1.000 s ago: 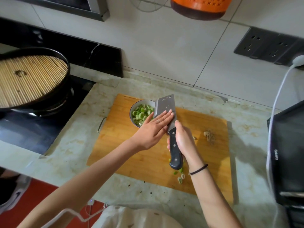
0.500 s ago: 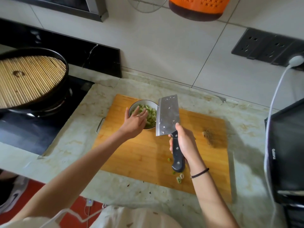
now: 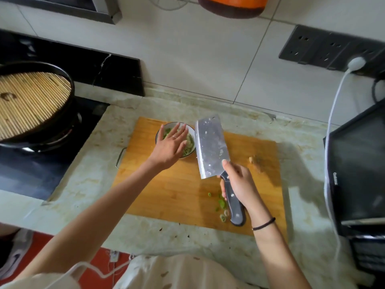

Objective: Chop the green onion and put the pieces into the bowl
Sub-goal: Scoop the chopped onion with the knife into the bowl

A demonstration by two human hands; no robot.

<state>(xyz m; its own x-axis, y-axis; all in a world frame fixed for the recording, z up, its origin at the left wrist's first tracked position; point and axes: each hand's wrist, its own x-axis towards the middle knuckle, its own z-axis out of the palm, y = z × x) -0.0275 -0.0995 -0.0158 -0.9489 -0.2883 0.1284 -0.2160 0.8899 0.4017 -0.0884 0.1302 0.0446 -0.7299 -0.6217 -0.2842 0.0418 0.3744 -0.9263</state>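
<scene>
A small white bowl (image 3: pixel 190 127) with chopped green onion (image 3: pixel 190 143) sits at the far left of the wooden cutting board (image 3: pixel 170 192). My left hand (image 3: pixel 169 146) hovers over the bowl with straight, spread fingers and hides much of it. My right hand (image 3: pixel 239 184) grips the black handle of a cleaver (image 3: pixel 210 147), whose broad blade is held flat above the board just right of the bowl. A few green onion slices (image 3: pixel 221 205) lie on the board beside the handle's end. A root scrap (image 3: pixel 255 160) lies at the board's right.
A black pan with a bamboo mat lid (image 3: pixel 31 105) stands on the stove at the left. A black appliance (image 3: pixel 358 174) with a white cable (image 3: pixel 333 122) stands at the right. The board lies on a marble counter (image 3: pixel 93 163). An orange strainer (image 3: pixel 231 5) hangs above.
My left hand left the cleaver's blade and moved left over the bowl. The cleaver drew slightly right and back from the bowl's rim.
</scene>
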